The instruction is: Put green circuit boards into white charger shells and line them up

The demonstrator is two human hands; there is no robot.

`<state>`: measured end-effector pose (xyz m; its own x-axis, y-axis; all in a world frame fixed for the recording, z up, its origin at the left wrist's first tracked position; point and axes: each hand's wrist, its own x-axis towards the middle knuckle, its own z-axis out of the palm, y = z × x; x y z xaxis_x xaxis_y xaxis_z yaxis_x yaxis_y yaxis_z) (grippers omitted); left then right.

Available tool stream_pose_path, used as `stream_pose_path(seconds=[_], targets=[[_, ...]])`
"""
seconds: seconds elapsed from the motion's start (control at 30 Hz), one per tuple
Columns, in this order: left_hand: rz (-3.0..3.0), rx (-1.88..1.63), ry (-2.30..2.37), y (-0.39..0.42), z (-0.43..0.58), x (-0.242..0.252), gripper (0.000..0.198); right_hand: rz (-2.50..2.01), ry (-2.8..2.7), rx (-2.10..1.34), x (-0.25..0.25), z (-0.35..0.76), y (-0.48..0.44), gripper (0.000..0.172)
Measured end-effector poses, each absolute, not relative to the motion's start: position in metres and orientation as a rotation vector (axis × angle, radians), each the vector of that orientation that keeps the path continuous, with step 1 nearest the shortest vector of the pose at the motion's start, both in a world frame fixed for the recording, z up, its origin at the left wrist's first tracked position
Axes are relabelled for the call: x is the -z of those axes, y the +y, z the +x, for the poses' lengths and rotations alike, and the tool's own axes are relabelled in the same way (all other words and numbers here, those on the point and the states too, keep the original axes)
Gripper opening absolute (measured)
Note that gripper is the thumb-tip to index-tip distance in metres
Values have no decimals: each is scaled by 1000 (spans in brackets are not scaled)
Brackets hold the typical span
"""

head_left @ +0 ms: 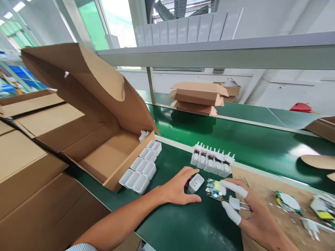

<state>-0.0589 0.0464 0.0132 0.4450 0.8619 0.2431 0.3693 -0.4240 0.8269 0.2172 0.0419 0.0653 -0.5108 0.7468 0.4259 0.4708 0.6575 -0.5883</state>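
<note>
My left hand (pixel 180 186) is open, thumb and index finger spread beside a white charger housing (pixel 196 183) on the green mat. The housing's slotted end faces up, and the other left fingers are partly hidden. White finger cots cover the thumb and forefinger of my right hand (pixel 251 205). They pinch a small circuit board (pixel 214 189) just to the right of the housing. A white two-pin plug piece (pixel 237 203) sits between those fingers, pins towards my palm. Behind stands a row of white housings with plug pieces (pixel 211 161).
Empty white housings (pixel 141 167) stand in rows beside an opened cardboard box (pixel 107 150) on the left. A brown board (pixel 261 216) at right carries circuit boards (pixel 289 202) and a loose plug piece (pixel 311 226). A shelf (pixel 209 52) crosses above; folded cartons (pixel 197 96) lie behind.
</note>
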Motion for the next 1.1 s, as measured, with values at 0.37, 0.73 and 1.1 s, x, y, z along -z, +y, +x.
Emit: stream_pose_path(seconds=[0.37,0.73,1.1], targets=[[2013,-907,1079,41,-52,-24,57,-1002,-2052,-264,-46,210,28,54],[2258,-1065,1004,39,-48,-13,69,-850,-2215,-203,-48,197,15,66],[2309,-1058,990,36,-45,-16,74,-875,-2282,-205,-37,200,15,78]])
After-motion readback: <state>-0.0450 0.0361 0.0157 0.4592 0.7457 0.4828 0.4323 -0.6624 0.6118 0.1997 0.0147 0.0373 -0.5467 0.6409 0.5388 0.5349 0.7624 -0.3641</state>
